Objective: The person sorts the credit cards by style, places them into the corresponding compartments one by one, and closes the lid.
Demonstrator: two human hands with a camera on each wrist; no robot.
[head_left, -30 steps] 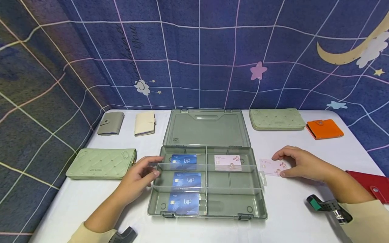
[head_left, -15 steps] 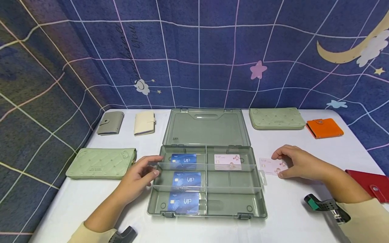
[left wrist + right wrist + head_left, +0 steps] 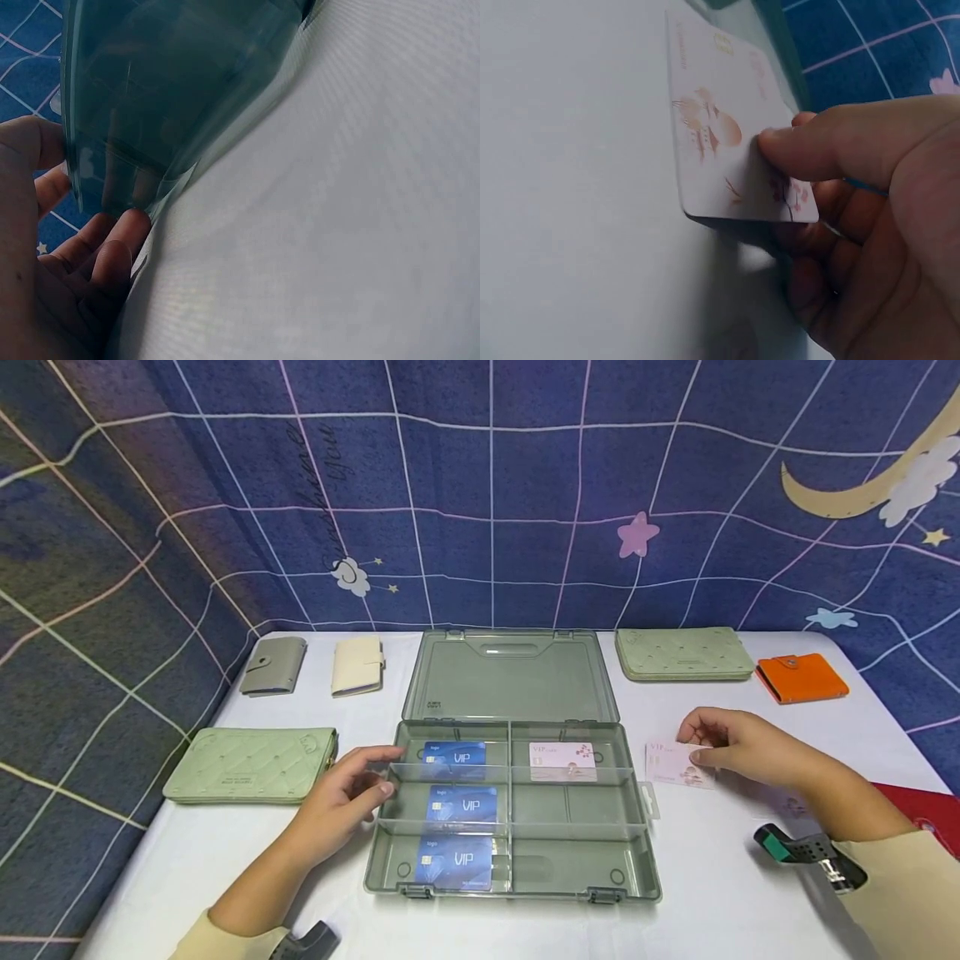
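Note:
My right hand (image 3: 731, 747) pinches a pink VIP card (image 3: 671, 762) right of the storage box, thumb on top and fingers beneath. In the right wrist view the card (image 3: 727, 127) is tilted, its near edge raised over the white cloth. The clear grey-green storage box (image 3: 566, 864) lies with its lid folded back. Blue VIP cards (image 3: 463, 860) fill spots in its left compartments; one pink card (image 3: 558, 762) lies in the far right compartment. My left hand (image 3: 345, 789) grips the box's left edge, fingertips at the rim; its curled fingers (image 3: 112, 262) show against the wall.
Light green wallets stand at left (image 3: 251, 764) and far right (image 3: 684, 653). A grey card holder (image 3: 273, 665), a cream one (image 3: 357, 665) and an orange one (image 3: 802, 678) lie along the back. A red wallet (image 3: 918, 806) lies partly behind my right forearm. Another pink card (image 3: 795, 806) shows near my wrist.
My right hand has taken the pink card between thumb and fingers and raised it slightly. Another pink card has come into sight near my wrist. My left hand and the box stay put.

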